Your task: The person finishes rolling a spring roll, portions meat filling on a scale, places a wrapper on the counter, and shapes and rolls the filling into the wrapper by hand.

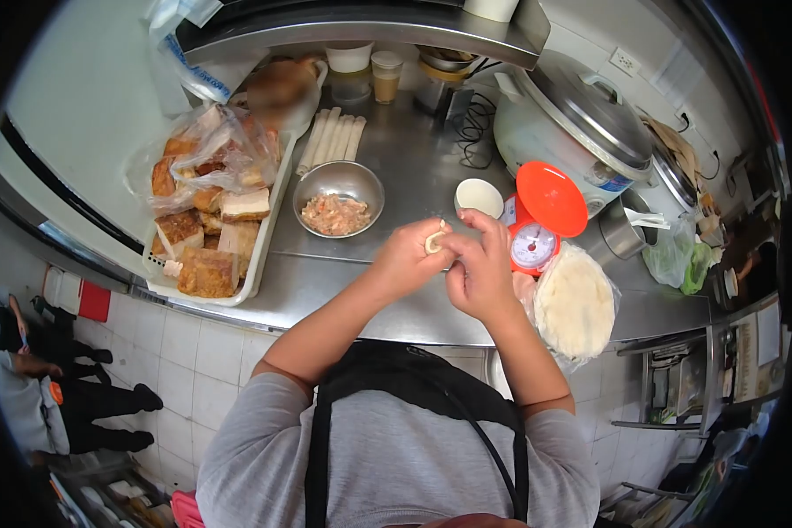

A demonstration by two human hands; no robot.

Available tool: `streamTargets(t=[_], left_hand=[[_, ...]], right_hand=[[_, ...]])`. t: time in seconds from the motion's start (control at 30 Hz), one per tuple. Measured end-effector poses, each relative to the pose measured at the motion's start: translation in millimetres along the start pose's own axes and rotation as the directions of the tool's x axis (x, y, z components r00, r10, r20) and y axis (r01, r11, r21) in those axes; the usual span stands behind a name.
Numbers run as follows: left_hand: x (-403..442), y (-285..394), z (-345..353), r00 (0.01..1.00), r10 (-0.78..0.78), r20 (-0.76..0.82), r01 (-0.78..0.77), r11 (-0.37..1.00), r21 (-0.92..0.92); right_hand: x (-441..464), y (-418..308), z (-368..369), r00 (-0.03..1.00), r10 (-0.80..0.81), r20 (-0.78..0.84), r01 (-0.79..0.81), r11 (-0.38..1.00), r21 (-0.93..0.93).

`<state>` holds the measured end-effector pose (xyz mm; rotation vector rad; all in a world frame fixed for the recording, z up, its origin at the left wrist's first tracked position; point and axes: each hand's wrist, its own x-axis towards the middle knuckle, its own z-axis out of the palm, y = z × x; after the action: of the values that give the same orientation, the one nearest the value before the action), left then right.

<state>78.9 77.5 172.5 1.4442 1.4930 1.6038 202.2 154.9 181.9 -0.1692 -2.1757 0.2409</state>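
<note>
Holding a pale roll (434, 239) in your curled left hand (407, 255); your right hand (482, 271) adjoins it, grip cannot be told. Roll's position: between steel bowl (324, 178) and red scale (533, 247).

Only unreadable print on plastic bag (201, 75) and scale dial (534, 246).

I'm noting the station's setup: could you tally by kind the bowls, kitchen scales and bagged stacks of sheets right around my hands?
Bowls: 2 (metal bowl, small white bowl)
Kitchen scale, red pan included: 1
Bagged stack of round pale sheets: 1
Total: 4
</note>
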Motion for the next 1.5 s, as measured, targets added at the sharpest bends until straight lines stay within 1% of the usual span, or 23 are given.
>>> streamTargets(t=[0.2,0.23,0.27,0.3,0.33,0.4,0.43,0.5,0.6,0.63,0.73,0.8,0.87,0.93,0.97,1.03,1.1,1.13,1.17,1.23,1.33,1.37,1.5], left_hand=[[0.2,-4.2,4.8,0.996,0.088,-0.028,-0.088,0.996,0.032],[1.4,-6.4,5.1,0.994,0.108,-0.031,-0.108,0.994,0.029],[4.2,-7.1,4.1,0.997,0.046,-0.056,-0.052,0.991,-0.122],[9.0,-4.9,1.4,0.997,-0.019,-0.072,-0.002,0.962,-0.273],[13.8,-3.7,-2.0,0.993,-0.085,-0.081,0.044,0.907,-0.419],[22.3,-3.4,-15.4,0.982,-0.141,-0.127,0.036,0.795,-0.606],[26.4,0.5,-20.6,0.97,-0.177,-0.165,0.014,0.722,-0.692],[31.5,-0.9,-34.5,0.957,-0.201,-0.209,-0.053,0.588,-0.807],[30.2,-12.4,-56.6,0.97,-0.156,-0.187,-0.121,0.36,-0.925],[27.9,-33.1,-68.3,0.994,-0.057,-0.094,-0.077,0.248,-0.966],[13.2,-25.5,-68.7,0.978,0.209,0.016,-0.012,0.132,-0.991],[3.8,-29.8,-61.5,0.925,0.28,0.255,0.23,0.121,-0.966],[-4.3,-37.5,-46.8,0.834,0.307,0.459,0.426,0.172,-0.888],[2.7,-47.9,-36.1,0.657,0.276,0.702,0.592,0.387,-0.706],[6.6,-49.3,-28.8,0.68,0.179,0.711,0.559,0.501,-0.66],[14.4,-43.0,-11.5,0.737,-0.02,0.676,0.498,0.692,-0.523],[19.2,-29.7,1.0,0.861,-0.077,0.503,0.367,0.779,-0.509],[19.6,-20.5,4.3,0.908,-0.097,0.408,0.305,0.82,-0.485],[17.6,-8.9,5.1,0.941,-0.107,0.322,0.274,0.799,-0.535],[12.8,-13.8,1.3,0.963,-0.138,0.232,0.243,0.82,-0.519],[14.2,-10.5,1.0,0.983,-0.14,0.121,0.181,0.86,-0.476],[14.6,-9.0,1.4,0.987,-0.136,0.089,0.162,0.874,-0.457],[17.1,-16.8,-4.9,0.966,-0.111,0.233,0.197,0.9,-0.389]], right_hand=[[9.1,-2.4,-8.3,0.99,-0.028,0.138,0.04,0.996,-0.085],[5.6,-0.5,-3.5,0.991,0.085,0.099,-0.108,0.961,0.256],[-1.1,4.8,7.0,0.975,0.201,0.096,-0.219,0.795,0.566],[-8.8,11.5,17.3,0.944,0.304,0.13,-0.279,0.523,0.805],[-19.3,18.2,27.0,0.924,0.293,0.245,-0.364,0.482,0.797],[-44.5,29.1,48.3,0.848,0.254,0.465,-0.529,0.395,0.751],[-54.1,35.1,53.8,0.742,0.24,0.626,-0.664,0.385,0.64],[-66.2,51.6,52.8,0.451,0.205,0.869,-0.854,0.38,0.354],[-62.8,70.0,31.2,0.489,0.25,0.835,-0.858,0.307,0.411],[-47.5,68.7,12.8,0.529,0.306,0.791,-0.842,0.306,0.444],[-6.3,79.7,-38.7,0.591,0.443,0.674,-0.804,0.262,0.534],[14.0,94.1,-57.8,0.667,0.4,0.629,-0.742,0.281,0.608],[27.6,88.8,-69.6,0.709,0.378,0.595,-0.702,0.298,0.647],[44.8,69.4,-67.8,0.723,0.371,0.583,-0.688,0.318,0.652],[49.2,63.0,-63.9,0.721,0.335,0.607,-0.693,0.32,0.646],[48.8,52.4,-51.2,0.714,0.279,0.643,-0.692,0.42,0.587],[40.9,38.0,-36.8,0.696,0.285,0.659,-0.696,0.494,0.521],[35.1,30.8,-29.9,0.775,0.311,0.55,-0.62,0.542,0.567],[29.6,24.8,-23.6,0.842,0.33,0.427,-0.537,0.591,0.602],[14.0,17.1,-9.8,0.917,0.374,0.137,-0.367,0.663,0.652],[3.6,18.4,-7.0,0.987,0.148,0.062,-0.16,0.905,0.394],[2.6,14.5,-3.8,0.987,0.156,0.049,-0.163,0.898,0.409],[4.1,16.2,-0.6,0.988,0.139,0.072,-0.157,0.894,0.419]])
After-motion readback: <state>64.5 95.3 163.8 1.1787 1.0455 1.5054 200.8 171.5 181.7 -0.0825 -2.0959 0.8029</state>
